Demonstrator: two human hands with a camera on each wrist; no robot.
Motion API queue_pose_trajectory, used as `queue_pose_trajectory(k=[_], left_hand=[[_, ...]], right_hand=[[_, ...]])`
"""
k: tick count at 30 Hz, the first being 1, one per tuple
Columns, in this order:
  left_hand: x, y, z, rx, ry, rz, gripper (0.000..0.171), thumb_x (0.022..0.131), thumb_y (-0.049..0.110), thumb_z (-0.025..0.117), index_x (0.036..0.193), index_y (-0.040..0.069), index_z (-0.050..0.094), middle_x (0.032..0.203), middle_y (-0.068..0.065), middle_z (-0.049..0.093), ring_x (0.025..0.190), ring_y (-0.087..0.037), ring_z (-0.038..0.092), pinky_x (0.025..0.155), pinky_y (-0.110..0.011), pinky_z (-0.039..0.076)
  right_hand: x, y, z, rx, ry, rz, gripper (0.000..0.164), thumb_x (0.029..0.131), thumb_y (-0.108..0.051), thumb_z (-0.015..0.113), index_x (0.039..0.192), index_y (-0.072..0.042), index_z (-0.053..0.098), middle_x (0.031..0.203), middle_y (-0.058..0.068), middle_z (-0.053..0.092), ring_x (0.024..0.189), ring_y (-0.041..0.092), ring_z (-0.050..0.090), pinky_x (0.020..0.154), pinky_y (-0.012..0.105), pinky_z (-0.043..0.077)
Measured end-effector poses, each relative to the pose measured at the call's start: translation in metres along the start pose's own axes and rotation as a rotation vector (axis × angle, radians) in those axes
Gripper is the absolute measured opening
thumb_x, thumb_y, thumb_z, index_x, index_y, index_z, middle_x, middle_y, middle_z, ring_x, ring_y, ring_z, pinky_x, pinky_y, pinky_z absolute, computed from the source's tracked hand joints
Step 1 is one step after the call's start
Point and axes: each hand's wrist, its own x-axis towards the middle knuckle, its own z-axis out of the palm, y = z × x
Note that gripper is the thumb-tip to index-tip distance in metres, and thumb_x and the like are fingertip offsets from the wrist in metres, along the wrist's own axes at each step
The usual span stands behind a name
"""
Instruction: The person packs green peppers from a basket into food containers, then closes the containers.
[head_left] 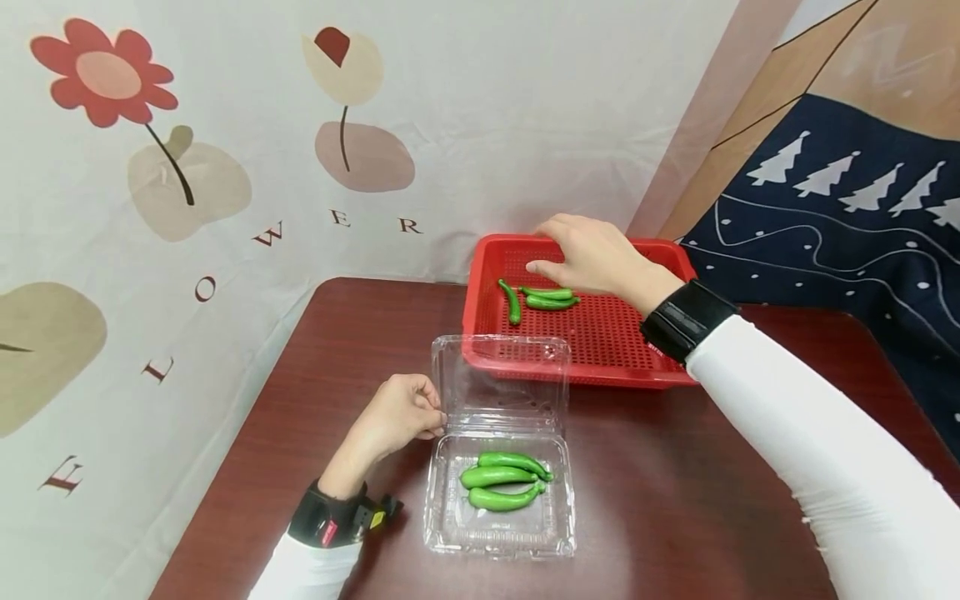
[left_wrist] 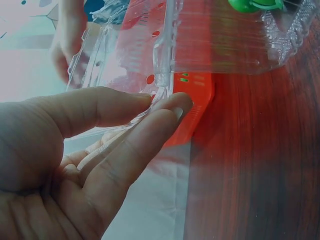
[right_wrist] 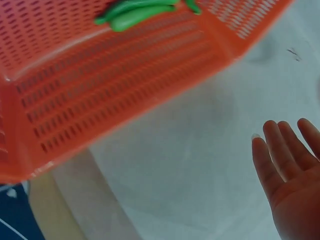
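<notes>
A clear plastic clamshell box [head_left: 498, 533] lies on the table with its lid [head_left: 501, 383] raised on the far side. Three green peppers [head_left: 495, 477] lie side by side in its base. At the hinge's left end, my left hand [head_left: 405, 412] pinches the plastic edge between thumb and fingers, as the left wrist view shows close up. My right hand [head_left: 588, 254] hangs over the red basket [head_left: 675, 379], holding nothing, its fingers extended in the right wrist view. Inside that basket, three more green peppers [head_left: 550, 302] lie left of centre, beneath the hand.
The dark red-brown table [head_left: 360, 333] stands against a light wall cloth [head_left: 465, 125] printed with flowers and letters. At the right hangs a dark blue cloth [head_left: 825, 225] with white trees. The box lid overlaps the basket's near rim in the head view.
</notes>
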Motion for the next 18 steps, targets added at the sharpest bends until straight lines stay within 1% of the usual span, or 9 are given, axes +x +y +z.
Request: queue_pose_trajectory(k=[4,7,13,16,18], left_hand=[[0.000,0.000,0.000,0.002,0.009,-0.002,0.018,0.083,-0.012,0.075,0.086,-0.003,0.059,0.074,-0.015,0.074,0.065,-0.021,0.073,0.065,-0.040,0.067],[0.000,0.000,-0.001,0.002,0.010,-0.002,0.018,0.083,-0.012,0.075,0.085,-0.003,0.059,0.073,-0.014,0.073,0.064,-0.020,0.072,0.066,-0.040,0.067],[0.001,-0.001,-0.002,0.016,0.010,-0.013,0.018,0.084,-0.012,0.074,0.085,-0.003,0.059,0.073,-0.013,0.073,0.065,-0.020,0.072,0.067,-0.041,0.067],[0.000,-0.001,-0.004,0.024,0.012,-0.012,0.017,0.084,-0.012,0.074,0.085,-0.003,0.060,0.073,-0.013,0.073,0.065,-0.020,0.072,0.067,-0.041,0.067],[0.000,-0.001,-0.004,0.026,0.013,-0.005,0.017,0.084,-0.012,0.074,0.085,-0.003,0.060,0.072,-0.012,0.073,0.065,-0.020,0.072,0.067,-0.041,0.067]], right_hand=[[0.007,0.014,0.017,-0.005,-0.074,0.043,0.060,0.096,-0.039,0.074,0.141,-0.002,0.059,0.136,0.019,0.064,0.125,0.036,0.060,0.106,0.055,0.052],[0.011,0.023,0.031,-0.004,-0.116,0.068,0.063,0.096,-0.040,0.074,0.142,0.000,0.059,0.139,0.021,0.063,0.127,0.037,0.060,0.109,0.055,0.050],[0.017,0.034,0.057,-0.019,-0.174,0.095,0.062,0.096,-0.040,0.074,0.140,0.002,0.061,0.137,0.023,0.064,0.124,0.038,0.062,0.105,0.055,0.053],[0.019,0.035,0.069,-0.026,-0.223,0.110,0.061,0.096,-0.040,0.074,0.138,0.003,0.062,0.135,0.023,0.065,0.123,0.038,0.063,0.104,0.055,0.053],[0.021,0.035,0.077,-0.037,-0.268,0.121,0.055,0.096,-0.039,0.075,0.134,0.001,0.065,0.124,0.019,0.070,0.112,0.035,0.065,0.098,0.051,0.056]])
